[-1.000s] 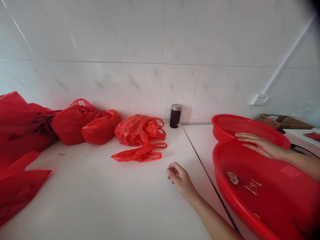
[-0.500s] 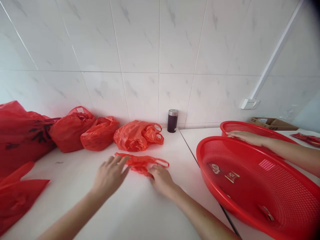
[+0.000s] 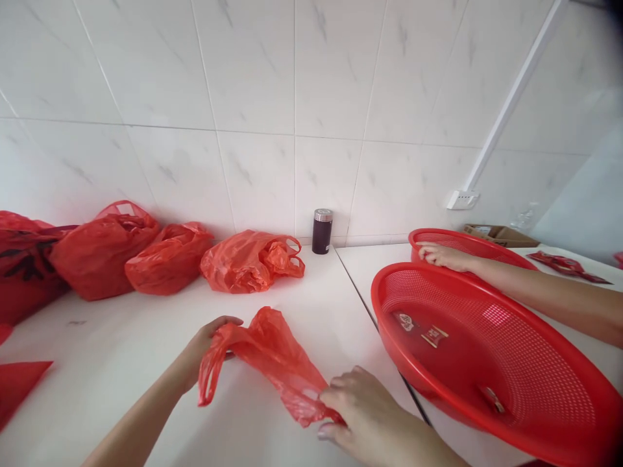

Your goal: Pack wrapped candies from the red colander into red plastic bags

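A thin red plastic bag [image 3: 275,353] is stretched loosely between my two hands, above the near part of the white table. My left hand [image 3: 202,353] is closed on its left end, where one handle loop hangs down over the fingers. The bag partly covers those fingers. At the other end, my right hand [image 3: 367,412] pinches the bag's lower right corner. The bag looks flat and crumpled.
Several filled red bags [image 3: 250,263] stand along the tiled wall, beside a dark tumbler [image 3: 322,232]. On the right, a large red basket [image 3: 384,311] holds a few small packets. Another person's hand [image 3: 445,256] rests at a second red basket [image 3: 479,241] behind it.
The bag has been lifted off the table, drawn nearer and spread wider. My right hand moved right and closer. The other person's fingers have curled at the basket rim.
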`<action>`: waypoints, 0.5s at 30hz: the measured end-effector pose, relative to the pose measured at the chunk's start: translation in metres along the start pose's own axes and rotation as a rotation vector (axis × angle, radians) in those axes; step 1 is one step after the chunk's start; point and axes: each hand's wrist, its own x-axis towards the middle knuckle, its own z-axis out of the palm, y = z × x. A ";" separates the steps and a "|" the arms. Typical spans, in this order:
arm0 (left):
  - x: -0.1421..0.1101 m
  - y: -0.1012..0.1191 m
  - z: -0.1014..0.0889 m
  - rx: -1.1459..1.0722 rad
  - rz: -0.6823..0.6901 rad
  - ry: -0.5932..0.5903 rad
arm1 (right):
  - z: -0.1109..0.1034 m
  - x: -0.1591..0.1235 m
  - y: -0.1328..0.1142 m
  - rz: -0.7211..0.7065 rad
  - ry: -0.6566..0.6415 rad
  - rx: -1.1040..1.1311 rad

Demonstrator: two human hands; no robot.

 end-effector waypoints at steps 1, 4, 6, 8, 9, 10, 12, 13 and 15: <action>-0.007 0.004 0.003 -0.096 0.002 -0.031 | -0.008 -0.002 -0.004 0.017 0.078 0.057; -0.025 0.019 0.015 -0.340 0.008 -0.077 | -0.018 0.007 -0.021 -0.058 0.292 0.269; -0.033 0.025 0.025 -0.431 0.008 -0.068 | -0.011 0.023 -0.031 -0.138 0.334 0.375; -0.036 0.026 0.033 -0.469 0.022 -0.090 | 0.003 0.041 -0.036 -0.171 0.338 0.378; -0.037 0.025 0.036 -0.495 0.020 -0.118 | 0.011 0.049 -0.035 -0.157 0.346 0.333; -0.039 0.023 0.039 -0.535 0.010 -0.147 | 0.018 0.056 -0.032 -0.122 0.362 0.270; -0.043 0.020 0.042 -0.661 -0.047 -0.169 | 0.027 0.065 -0.022 -0.018 0.385 0.124; -0.047 0.019 0.043 -0.741 -0.093 -0.140 | 0.029 0.066 -0.016 0.029 0.376 0.062; -0.054 0.017 0.041 -0.902 -0.169 -0.050 | 0.029 0.064 -0.004 0.091 0.313 0.037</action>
